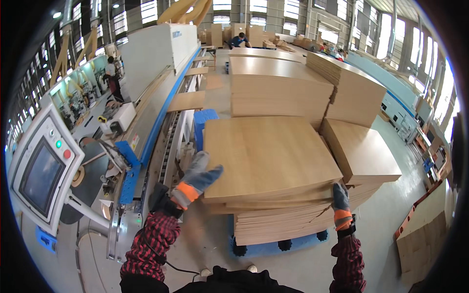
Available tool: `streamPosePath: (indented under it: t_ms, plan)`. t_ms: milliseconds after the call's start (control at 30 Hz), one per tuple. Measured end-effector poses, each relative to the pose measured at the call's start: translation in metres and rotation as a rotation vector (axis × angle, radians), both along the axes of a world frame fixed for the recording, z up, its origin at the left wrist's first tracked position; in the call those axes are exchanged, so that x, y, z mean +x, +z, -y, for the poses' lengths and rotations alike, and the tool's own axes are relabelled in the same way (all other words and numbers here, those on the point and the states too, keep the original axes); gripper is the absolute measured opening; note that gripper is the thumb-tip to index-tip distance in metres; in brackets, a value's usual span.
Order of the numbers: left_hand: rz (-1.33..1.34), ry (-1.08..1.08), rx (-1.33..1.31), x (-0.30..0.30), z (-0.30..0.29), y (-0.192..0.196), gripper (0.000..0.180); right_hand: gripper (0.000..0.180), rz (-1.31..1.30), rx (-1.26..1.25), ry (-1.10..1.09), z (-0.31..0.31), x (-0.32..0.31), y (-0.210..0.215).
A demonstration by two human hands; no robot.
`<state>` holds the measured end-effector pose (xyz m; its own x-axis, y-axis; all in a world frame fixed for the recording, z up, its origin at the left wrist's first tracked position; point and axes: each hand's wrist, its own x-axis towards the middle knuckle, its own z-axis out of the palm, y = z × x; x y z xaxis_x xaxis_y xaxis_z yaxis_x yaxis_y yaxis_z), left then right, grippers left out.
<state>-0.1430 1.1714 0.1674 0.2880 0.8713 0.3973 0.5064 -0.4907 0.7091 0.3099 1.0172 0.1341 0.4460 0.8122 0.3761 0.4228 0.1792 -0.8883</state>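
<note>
A wood-grain panel [273, 154] lies on top of the near stack of boards [283, 222], offset to the left over its edge. My left hand [193, 178], in a grey glove with an orange cuff, is beside the panel's left edge with thumb and fingers spread. At the front right corner, my right hand [341, 202] in a matching glove grips the panel's edge; its fingertips are partly hidden. Below the top panel, several boards sit unevenly.
The stack rests on a blue roller base [278, 248]. Left stands a long machine with a blue rail [163, 107] and control screen [41, 178]. A blue box [201, 124], taller board stacks [278, 88] and a side stack [364, 151] surround the panel. A co-worker [239, 40] is far back.
</note>
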Motion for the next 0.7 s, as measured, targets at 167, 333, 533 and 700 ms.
streamPosePath:
  t_ms: [167, 333, 533, 700]
  plan:
    - [0.492, 0.012, -0.05, 0.008, -0.007, -0.036, 0.073, 0.045, 0.674, -0.159, -0.416, 0.011, -0.011, 0.007]
    - [0.975, -0.19, -0.545, 0.013, -0.008, -0.041, 0.069, 0.039, 0.928, -0.144, -0.502, -0.021, -0.014, 0.061]
    - [0.882, -0.162, -0.478, 0.003, 0.008, -0.026, 0.05, 0.043, 0.923, -0.335, -0.442, -0.073, -0.033, 0.071]
    - [0.748, -0.008, -0.407, -0.013, 0.019, -0.023, 0.045, 0.048, 0.986, -0.446, -0.479, -0.041, -0.056, 0.071]
